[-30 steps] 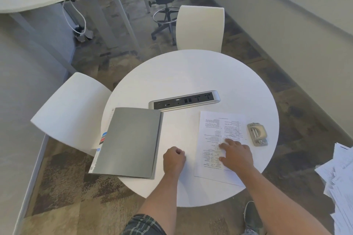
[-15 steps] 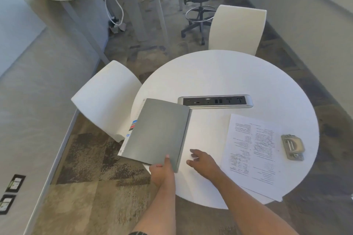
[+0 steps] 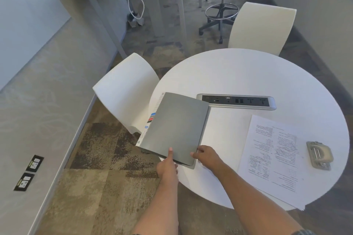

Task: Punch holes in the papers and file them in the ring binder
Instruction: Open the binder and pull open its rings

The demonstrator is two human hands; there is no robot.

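Both hands, left [image 3: 168,166]; right [image 3: 207,157], hold the closed grey binder [image 3: 174,126].

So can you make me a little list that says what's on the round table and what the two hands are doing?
table: round white table
binder: grey ring binder, closed, at the table's left edge
papers: printed papers, flat, between binder and punch
punch: hole punch, right of the papers
left hand: left hand, thumb on the binder's near edge
right hand: right hand, fingers at the binder's near right corner

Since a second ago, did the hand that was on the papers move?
Yes. The right hand has left the papers and gone left across the table, away from the hole punch, to the binder.
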